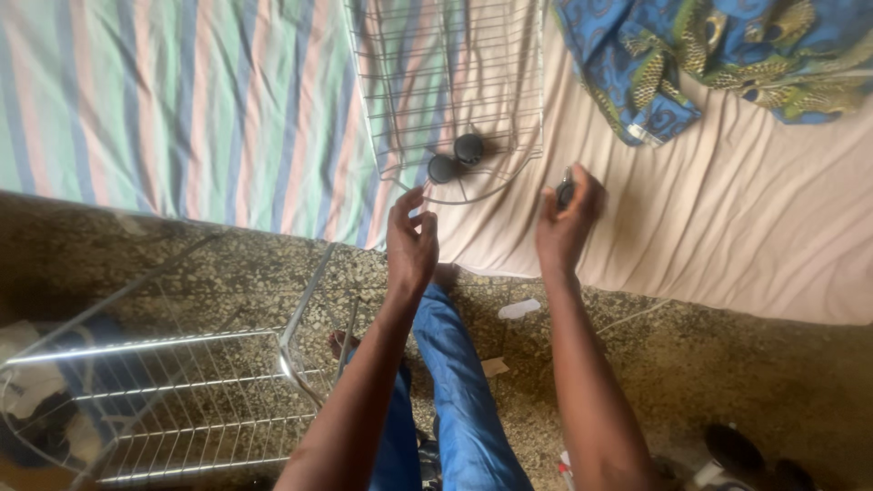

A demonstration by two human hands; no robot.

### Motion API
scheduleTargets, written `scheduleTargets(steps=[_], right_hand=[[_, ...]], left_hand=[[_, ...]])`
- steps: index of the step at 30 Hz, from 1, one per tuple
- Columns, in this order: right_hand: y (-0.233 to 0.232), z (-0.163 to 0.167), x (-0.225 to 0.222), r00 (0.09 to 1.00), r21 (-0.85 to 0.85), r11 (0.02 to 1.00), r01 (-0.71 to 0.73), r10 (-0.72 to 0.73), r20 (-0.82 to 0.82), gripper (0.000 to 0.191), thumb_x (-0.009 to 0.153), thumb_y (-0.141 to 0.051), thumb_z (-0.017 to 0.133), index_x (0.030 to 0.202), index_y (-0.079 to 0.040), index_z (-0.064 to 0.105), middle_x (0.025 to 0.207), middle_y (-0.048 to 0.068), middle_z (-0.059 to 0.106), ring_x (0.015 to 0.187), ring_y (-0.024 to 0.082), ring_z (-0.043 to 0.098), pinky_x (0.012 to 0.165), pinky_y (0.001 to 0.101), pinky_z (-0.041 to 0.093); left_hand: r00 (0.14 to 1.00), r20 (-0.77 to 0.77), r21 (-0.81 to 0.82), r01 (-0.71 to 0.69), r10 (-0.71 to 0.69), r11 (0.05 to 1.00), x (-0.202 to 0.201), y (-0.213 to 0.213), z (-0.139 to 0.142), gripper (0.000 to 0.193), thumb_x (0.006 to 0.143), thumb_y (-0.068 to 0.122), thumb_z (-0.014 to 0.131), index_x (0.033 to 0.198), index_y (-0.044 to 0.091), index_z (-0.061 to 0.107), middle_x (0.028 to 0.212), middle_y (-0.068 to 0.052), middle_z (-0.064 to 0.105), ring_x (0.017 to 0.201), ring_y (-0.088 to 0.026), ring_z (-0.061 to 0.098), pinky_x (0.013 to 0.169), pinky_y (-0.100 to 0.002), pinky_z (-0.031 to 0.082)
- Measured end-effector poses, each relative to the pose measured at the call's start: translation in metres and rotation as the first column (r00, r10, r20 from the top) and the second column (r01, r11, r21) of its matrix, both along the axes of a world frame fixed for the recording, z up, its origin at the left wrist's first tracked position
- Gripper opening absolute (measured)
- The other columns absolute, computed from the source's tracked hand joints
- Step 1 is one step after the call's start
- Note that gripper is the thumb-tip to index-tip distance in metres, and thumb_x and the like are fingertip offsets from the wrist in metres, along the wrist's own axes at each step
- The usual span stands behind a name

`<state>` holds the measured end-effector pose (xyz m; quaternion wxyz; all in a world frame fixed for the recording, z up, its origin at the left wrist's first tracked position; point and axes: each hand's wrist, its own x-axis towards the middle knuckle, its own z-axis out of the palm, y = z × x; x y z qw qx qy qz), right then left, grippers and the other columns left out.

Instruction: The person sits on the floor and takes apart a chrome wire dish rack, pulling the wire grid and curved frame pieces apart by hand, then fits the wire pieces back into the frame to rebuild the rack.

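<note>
Two wire racks show: one white rack [450,82] lies flat on the bed [727,209], its curved edge bearing two round black caster wheels [456,156]. Just below that edge, the left hand [411,241] hangs half open, fingers curled and holding nothing. Right of the wheels, the right hand [566,218] grips a small dark piece [565,190], possibly another wheel.
</note>
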<state>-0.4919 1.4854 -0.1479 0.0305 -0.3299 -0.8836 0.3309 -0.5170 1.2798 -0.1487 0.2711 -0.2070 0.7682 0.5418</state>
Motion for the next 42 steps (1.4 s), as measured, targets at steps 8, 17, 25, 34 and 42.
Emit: scheduleTargets(steps=[8,17,25,34,42], right_hand=[[-0.083,-0.015,-0.07,0.74,-0.011,0.744,-0.668,0.666,0.095,0.065,0.077,-0.011,0.086,0.136,-0.016,0.061,0.155,0.019,0.035,0.144,0.051,0.026,0.112,0.059,0.038],[-0.126,-0.033,-0.094,0.72,-0.072,0.758,-0.648,0.64,0.266,0.053,0.081,-0.028,0.087,0.125,-0.009,0.066,0.147,0.023,0.038,0.142,0.046,0.031,0.103,0.0577,0.047],[-0.131,-0.035,-0.107,0.727,-0.021,0.799,-0.601,0.557,0.4,0.058,0.074,-0.031,0.09,0.12,-0.004,0.067,0.141,0.026,0.039,0.127,0.045,0.044,0.1,0.0558,0.048],[-0.101,-0.006,-0.081,0.817,0.009,0.823,-0.568,0.563,0.123,0.047,0.075,-0.023,0.091,0.115,-0.01,0.07,0.144,0.017,0.042,0.129,0.04,0.05,0.104,0.051,0.05],[-0.004,0.025,-0.028,0.992,-0.187,0.979,0.083,-0.063,0.11,0.05,0.078,-0.025,0.084,0.121,-0.012,0.061,0.149,0.016,0.029,0.128,0.033,0.054,0.097,0.0378,0.062]], left_hand=[[0.997,0.012,0.052,-0.077,0.077,0.996,-0.007,-0.03,0.004,0.048,0.097,0.011,0.055,0.143,0.001,0.047,0.144,-0.024,0.052,0.121,-0.036,0.064,0.095,-0.043,0.059],[0.995,0.023,0.005,-0.098,0.098,0.995,-0.014,-0.06,0.004,0.049,0.096,0.01,0.056,0.143,0.0,0.048,0.143,-0.025,0.052,0.121,-0.036,0.065,0.093,-0.044,0.06],[0.996,0.042,-0.007,-0.08,0.08,0.997,-0.012,-0.068,0.006,0.05,0.097,0.011,0.054,0.145,0.0,0.046,0.145,-0.027,0.05,0.123,-0.038,0.063,0.095,-0.047,0.059],[0.987,0.12,0.014,-0.106,0.104,0.994,-0.013,-0.058,0.007,0.047,0.097,0.01,0.053,0.143,0.003,0.047,0.147,-0.023,0.048,0.124,-0.039,0.061,0.095,-0.049,0.06],[0.998,0.062,0.022,-0.034,0.033,0.999,-0.01,-0.032,0.011,0.046,0.098,0.012,0.054,0.143,0.002,0.048,0.146,-0.023,0.051,0.124,-0.039,0.061,0.097,-0.049,0.058]])
